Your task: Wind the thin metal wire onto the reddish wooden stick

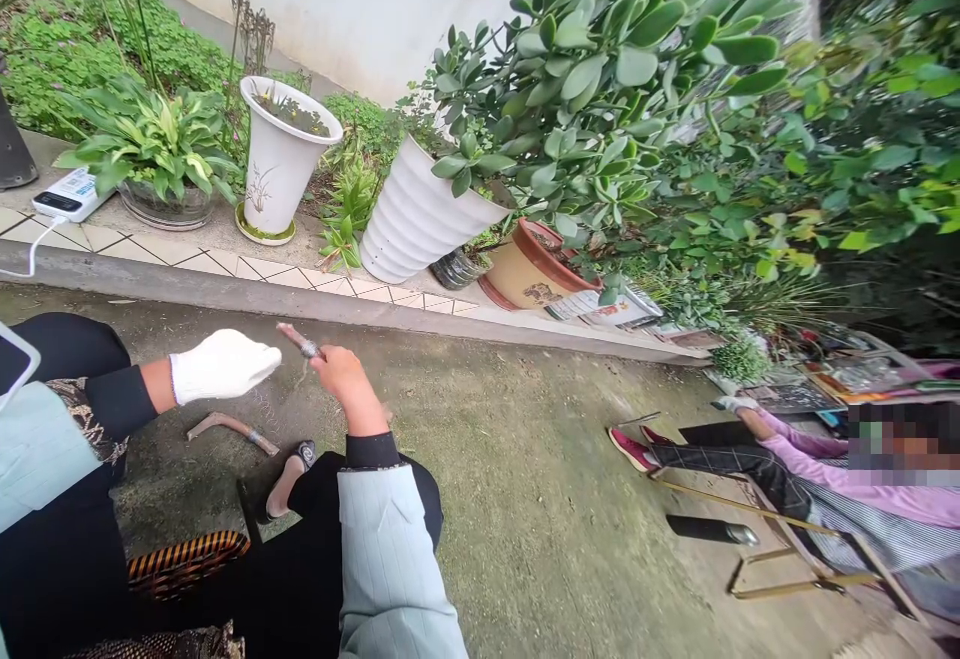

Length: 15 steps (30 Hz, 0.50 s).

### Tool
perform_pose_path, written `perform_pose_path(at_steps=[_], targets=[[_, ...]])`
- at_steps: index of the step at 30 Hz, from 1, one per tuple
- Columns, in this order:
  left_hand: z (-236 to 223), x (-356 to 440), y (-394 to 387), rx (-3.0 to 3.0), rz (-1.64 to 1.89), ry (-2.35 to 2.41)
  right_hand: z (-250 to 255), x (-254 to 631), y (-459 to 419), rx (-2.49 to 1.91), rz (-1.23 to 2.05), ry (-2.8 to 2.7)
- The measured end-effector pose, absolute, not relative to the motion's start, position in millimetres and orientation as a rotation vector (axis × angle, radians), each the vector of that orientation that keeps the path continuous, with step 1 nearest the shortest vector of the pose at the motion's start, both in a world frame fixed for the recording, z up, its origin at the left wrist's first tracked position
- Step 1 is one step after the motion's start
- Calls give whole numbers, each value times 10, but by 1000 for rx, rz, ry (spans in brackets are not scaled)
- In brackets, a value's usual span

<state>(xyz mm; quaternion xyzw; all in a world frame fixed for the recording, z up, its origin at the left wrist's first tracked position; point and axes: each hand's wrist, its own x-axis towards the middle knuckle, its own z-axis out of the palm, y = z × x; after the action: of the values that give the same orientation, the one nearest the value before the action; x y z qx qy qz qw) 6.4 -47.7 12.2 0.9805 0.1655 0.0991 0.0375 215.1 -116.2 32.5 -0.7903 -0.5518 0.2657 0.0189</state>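
My right hand (341, 377) is bare and closed round one end of a short brown stick (289, 333) with a greyish binding wound about it. A thin loose strand seems to hang by the binding. In a white glove, my left hand (225, 366) has its fingers pinched together just left of the stick. Whatever those fingertips hold, if anything, is too small to make out. On the ground below the left hand lies a second, curved brown stick (232, 429), also with a greyish band near one end.
A low tiled ledge (187, 259) carries a white flowerpot (281, 159), a ribbed white planter (420, 214), a brown pot (536, 269) and a white device (71, 197) with a cable. At right, another person sits on a chair (802, 589) near a dark bottle (709, 530).
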Motion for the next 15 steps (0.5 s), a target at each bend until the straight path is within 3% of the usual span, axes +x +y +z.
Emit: perform_pose_path(at_steps=[3, 6, 8, 10, 15], targets=[[140, 46, -457, 2990, 281, 405, 387, 2080, -1191, -2431, 1200, -2123], [174, 74, -418, 2715, 264, 324, 467, 2112, -1266, -1832, 1843, -2233], [193, 104, -391, 2425, 207, 305, 543, 2198, -1334, -1417, 2043, -2104], [207, 134, -373, 2141, 165, 305, 617, 2299, -1394, -1284, 1912, -1879], [228, 175, -396, 1803, 149, 426, 590, 2374, -1384, -1413, 1324, -1356]])
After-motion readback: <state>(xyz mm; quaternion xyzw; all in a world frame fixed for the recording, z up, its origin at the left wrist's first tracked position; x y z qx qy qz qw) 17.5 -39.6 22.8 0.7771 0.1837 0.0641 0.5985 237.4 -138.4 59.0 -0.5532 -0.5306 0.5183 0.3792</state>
